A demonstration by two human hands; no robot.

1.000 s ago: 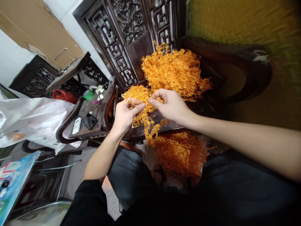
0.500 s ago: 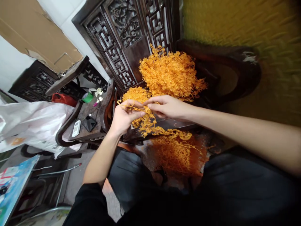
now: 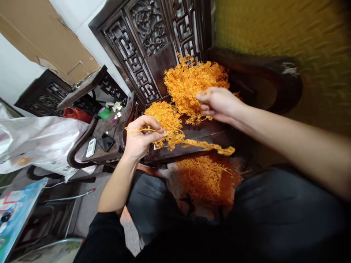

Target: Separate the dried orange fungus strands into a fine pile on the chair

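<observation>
My left hand (image 3: 142, 138) is pinched on the stem of an orange dried-flower sprig (image 3: 203, 144), whose frilly strand trails to the right over the seat edge. Apart from it, my right hand (image 3: 216, 103) is held in front of the large heap of orange dried flowers (image 3: 196, 80). Its fingers are closed together, and whatever is between them is hidden. A smaller orange flower pile (image 3: 161, 113) lies on the dark wooden seat (image 3: 200, 133) behind my left hand. Below, between the knees, is a mass of thin orange stems (image 3: 203, 175).
A carved wooden chair back (image 3: 148, 33) rises behind the heaps, with a curved armrest (image 3: 285, 80) at right. On the wooden side table at left lie a phone (image 3: 106, 141), a white remote (image 3: 91, 147) and green tape (image 3: 104, 113). White plastic bags (image 3: 41, 138) stand farther left.
My right hand has left my left hand and moved up and right to the large heap. The sprig stays in my left hand, its strand now stretched out to the right.
</observation>
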